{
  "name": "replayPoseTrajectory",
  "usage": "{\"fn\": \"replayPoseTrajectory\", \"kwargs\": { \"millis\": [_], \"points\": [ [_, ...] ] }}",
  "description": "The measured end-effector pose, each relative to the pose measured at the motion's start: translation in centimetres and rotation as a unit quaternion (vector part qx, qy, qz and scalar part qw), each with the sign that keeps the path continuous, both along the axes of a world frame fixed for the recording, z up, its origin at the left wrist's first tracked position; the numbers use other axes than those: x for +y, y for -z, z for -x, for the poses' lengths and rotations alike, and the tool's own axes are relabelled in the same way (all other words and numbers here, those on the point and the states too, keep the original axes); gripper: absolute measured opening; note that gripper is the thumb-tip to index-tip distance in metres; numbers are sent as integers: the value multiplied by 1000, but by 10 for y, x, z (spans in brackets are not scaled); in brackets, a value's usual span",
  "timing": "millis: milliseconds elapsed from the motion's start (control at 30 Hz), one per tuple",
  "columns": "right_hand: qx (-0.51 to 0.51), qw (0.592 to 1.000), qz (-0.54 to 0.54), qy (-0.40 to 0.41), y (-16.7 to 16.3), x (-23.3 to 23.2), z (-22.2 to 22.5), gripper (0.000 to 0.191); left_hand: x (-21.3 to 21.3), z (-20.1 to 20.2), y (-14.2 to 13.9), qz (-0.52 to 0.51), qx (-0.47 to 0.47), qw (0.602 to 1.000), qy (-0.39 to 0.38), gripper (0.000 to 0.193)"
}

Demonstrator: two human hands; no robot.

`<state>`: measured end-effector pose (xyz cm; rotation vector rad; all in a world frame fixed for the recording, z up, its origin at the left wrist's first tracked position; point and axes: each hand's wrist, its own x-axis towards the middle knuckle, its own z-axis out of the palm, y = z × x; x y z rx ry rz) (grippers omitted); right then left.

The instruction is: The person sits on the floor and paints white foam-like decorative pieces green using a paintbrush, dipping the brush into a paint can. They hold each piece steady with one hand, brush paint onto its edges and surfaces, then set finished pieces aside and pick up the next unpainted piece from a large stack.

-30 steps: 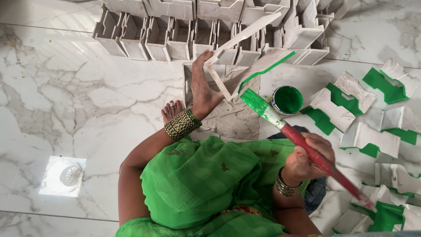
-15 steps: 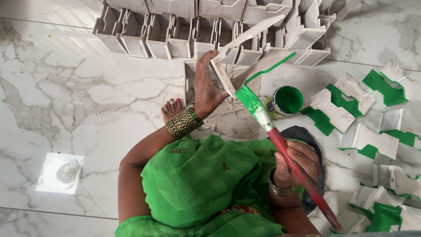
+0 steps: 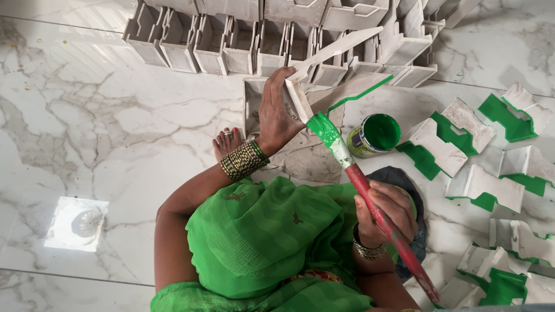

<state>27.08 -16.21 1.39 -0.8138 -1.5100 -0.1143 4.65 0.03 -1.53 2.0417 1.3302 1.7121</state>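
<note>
Across the marble floor, a row of unpainted white moulded pieces lines the top edge, with green-painted pieces scattered off to the right. The left hand clamps the white piece upright, tilted, above the lap. The right hand, lower and apart, grips the red-handled brush, green bristles touching that piece beside the open paint tin.

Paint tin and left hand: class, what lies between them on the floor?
In the head view, the brush head, loaded with green paint, crosses between the paint tin and the left hand, over a crumpled sheet.
</note>
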Motion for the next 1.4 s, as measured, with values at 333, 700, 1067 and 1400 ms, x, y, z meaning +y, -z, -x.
{"fn": "replayPoseTrajectory", "kwargs": {
  "millis": [333, 700, 1067, 1400],
  "points": [
    [26, 998, -16, 58, -1, 2, 6, 27, -1, -4, 1, 25, 28, 999, 18, 116],
    [56, 998, -20, 25, 0, 5, -16, 25, 0, -3, -5, 40, 28, 999, 7, 109],
    [207, 971, -15, -122, 3, 25, -32, 31, 12, -5, 15, 91, 17, 996, -1, 110],
    [25, 999, 0, -24, 5, 38, -8, 28, 8, -10, 18, 123, 46, 991, 27, 114]
  ]
}}
